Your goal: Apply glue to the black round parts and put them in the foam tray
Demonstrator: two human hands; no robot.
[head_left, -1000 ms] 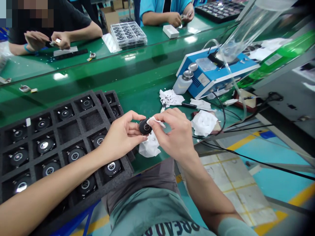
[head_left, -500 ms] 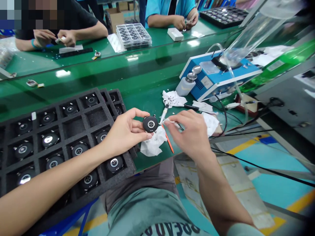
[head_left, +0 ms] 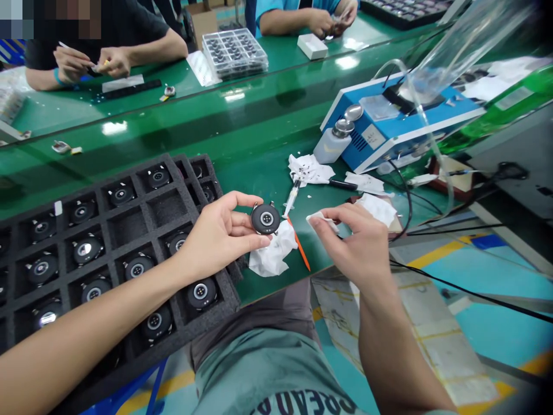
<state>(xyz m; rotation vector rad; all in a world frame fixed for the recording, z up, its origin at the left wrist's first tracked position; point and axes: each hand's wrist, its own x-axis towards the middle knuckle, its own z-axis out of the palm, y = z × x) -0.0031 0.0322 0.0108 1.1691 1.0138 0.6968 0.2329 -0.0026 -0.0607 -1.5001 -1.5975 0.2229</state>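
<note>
A glossy green bench [head_left: 181, 124] runs across the room, with light glinting off its surface. Below it, the teal floor [head_left: 488, 294] has yellow lines, and a cardboard box [head_left: 203, 17] stands beyond.

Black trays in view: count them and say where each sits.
2. A black foam tray lies on the near bench under the left forearm; a dark tray sits on the far bench, cut off at the top edge. More may be hidden.
</note>
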